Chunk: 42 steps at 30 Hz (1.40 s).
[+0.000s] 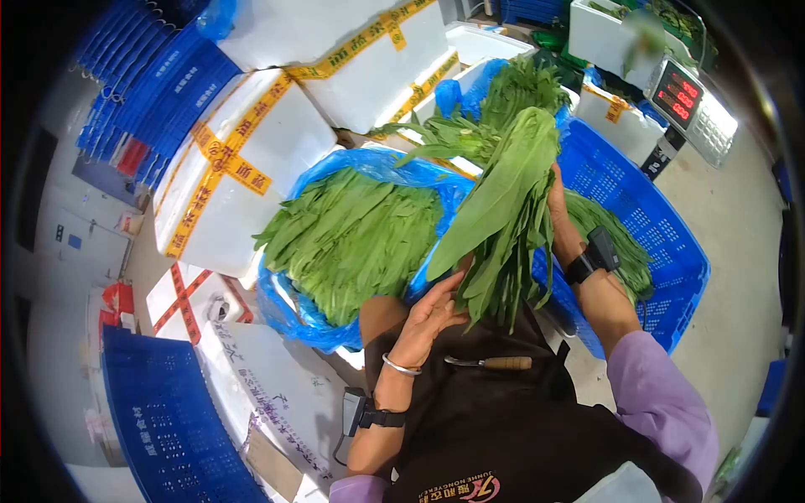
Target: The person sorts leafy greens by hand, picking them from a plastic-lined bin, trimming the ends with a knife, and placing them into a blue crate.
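A bunch of long green leafy vegetables [507,201] is held up in front of the body. My right hand [560,205] grips its right side, the fingers partly behind the leaves. Against the lower left of the bunch is my left hand [432,317], fingers spread and touching the leaf edges. To the left, a foam box lined with blue plastic [314,329] is filled with flat-laid leaves [356,239]. More greens [608,235] lie in a blue basket [625,176] on the right. A small knife with a wooden handle [507,363] rests on the dark apron [495,419].
Taped white foam boxes [251,159] stand at the upper left, beside stacked blue crates [168,92]. Another blue crate [168,411] is at the lower left. A scale with a red display [677,95] stands at the upper right. Loose greens [524,88] lie behind the bunch.
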Tool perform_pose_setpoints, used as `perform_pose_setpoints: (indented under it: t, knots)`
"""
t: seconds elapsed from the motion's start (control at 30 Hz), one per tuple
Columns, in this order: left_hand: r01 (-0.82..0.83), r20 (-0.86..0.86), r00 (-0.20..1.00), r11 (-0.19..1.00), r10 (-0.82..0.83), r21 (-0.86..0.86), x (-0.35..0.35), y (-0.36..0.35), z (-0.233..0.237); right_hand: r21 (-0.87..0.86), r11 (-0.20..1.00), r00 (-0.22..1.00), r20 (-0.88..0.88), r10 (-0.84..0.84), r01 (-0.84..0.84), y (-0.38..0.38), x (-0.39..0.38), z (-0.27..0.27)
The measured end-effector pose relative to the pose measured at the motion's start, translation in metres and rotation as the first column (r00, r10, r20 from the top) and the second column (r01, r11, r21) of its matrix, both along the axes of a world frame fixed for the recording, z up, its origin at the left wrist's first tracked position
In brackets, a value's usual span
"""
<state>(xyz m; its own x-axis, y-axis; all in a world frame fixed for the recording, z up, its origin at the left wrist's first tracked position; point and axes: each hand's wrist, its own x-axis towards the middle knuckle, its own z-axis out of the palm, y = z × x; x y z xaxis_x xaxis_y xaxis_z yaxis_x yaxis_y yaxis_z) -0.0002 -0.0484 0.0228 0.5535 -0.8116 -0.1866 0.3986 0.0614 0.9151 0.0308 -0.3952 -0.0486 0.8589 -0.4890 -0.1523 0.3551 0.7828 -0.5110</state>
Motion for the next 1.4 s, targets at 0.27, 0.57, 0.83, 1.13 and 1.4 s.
perform_pose_setpoints:
  t: [0.27, 0.57, 0.83, 1.13, 1.4]
  knots:
    - [0.045, 0.001, 0.999, 0.996, -0.045, 0.071, 0.002, -0.01, 0.005, -0.038, 0.985, 0.975, -0.144, -0.172, 0.168, -0.099, -0.106, -0.011]
    - [-0.351, -0.061, 0.929, 0.921, 0.365, 0.168, 0.026, 0.064, -0.035, -0.353, 0.935, 0.782, -0.582, -0.224, 0.005, -0.191, -0.252, 0.047]
    - [-0.426, -0.229, 0.875, 0.903, 0.427, 0.057, 0.034, 0.068, -0.047, -0.554, 0.705, 0.692, -0.711, -0.125, -0.442, -0.209, -0.199, -0.026]
    - [-0.453, -0.354, 0.832, 0.891, 0.428, 0.012, 0.044, 0.073, -0.056, -0.337, -0.224, 0.392, -0.603, -0.695, -0.915, -0.245, -0.083, -0.062]
    - [-0.437, -0.348, 0.844, 0.9, 0.407, -0.008, 0.051, 0.079, -0.055, -0.488, -0.346, 0.497, -0.219, -0.84, -0.801, -0.225, -0.057, -0.221]
